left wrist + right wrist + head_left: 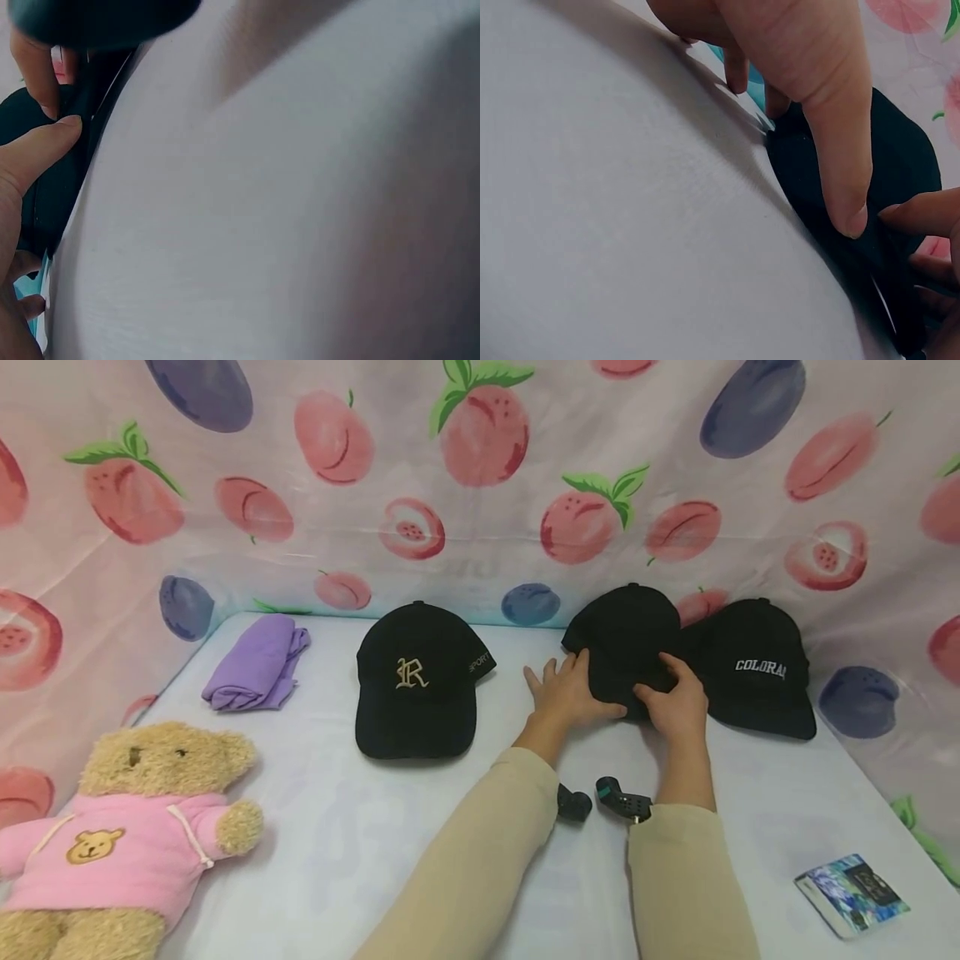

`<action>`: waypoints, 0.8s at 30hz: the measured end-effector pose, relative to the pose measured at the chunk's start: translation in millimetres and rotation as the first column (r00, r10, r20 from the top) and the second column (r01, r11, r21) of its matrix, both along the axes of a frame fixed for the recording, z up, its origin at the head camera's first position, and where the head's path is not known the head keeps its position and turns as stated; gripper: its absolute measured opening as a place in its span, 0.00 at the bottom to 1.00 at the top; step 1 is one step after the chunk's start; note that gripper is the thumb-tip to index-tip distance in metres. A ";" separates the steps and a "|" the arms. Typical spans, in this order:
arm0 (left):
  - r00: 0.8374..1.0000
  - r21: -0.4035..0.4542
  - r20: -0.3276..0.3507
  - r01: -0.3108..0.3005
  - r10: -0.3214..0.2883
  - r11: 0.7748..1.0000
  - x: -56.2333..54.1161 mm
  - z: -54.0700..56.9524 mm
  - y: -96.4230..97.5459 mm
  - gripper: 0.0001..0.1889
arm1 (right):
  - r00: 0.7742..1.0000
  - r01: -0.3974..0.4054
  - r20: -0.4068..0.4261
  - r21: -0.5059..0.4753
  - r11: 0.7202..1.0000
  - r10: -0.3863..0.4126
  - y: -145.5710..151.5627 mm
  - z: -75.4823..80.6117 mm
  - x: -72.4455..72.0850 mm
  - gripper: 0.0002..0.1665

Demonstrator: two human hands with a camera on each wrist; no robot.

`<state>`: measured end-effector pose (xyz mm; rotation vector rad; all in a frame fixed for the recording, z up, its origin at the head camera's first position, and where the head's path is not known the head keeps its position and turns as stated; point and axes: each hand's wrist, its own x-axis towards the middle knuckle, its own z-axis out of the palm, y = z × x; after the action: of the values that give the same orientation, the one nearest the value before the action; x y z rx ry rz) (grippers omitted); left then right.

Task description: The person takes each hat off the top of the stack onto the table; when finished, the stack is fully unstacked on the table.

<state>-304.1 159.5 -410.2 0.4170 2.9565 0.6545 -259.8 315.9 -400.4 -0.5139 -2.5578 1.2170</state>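
A plain black baseball cap (633, 639) stands at the back of the table, right of the middle. My left hand (572, 697) lies at its left side with fingers spread. The left thumb touches the cap near the brim, and some fingertips reach the tabletop in the right wrist view. From the right, my right hand (677, 700) grips the brim side between thumb and bent fingers. Beside it sits another black cap (761, 664), lettered in white. Farther left is a black cap with a gold R (416, 681).
A folded purple cloth (255, 664) lies at the back left. In front of it is a teddy bear (131, 852) in a pink top. A small patterned box (851, 893) lies at the front right. A fruit-print curtain (480, 518) hangs behind the white table (315, 827).
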 end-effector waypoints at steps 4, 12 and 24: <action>1.000 0.005 -0.001 0.003 -0.003 1.000 -0.5 -1.6 1.8 0.60 | 0.999 0.023 -0.041 -0.004 1.000 -0.023 -1.6 -1.2 0.4 0.41; 1.000 -0.012 0.004 0.000 0.000 1.000 0.6 -1.1 5.7 0.60 | 0.993 0.055 -0.102 -0.047 0.997 -0.059 -7.0 -1.4 0.5 0.37; 1.000 -0.019 0.007 0.004 -0.003 1.000 1.7 0.8 6.2 0.58 | 0.981 0.095 -0.160 -0.080 0.992 -0.107 -5.6 3.7 1.4 0.34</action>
<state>-302.3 165.7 -409.3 0.4173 2.9520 0.6260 -258.4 310.2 -396.7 -0.5291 -2.3295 1.2641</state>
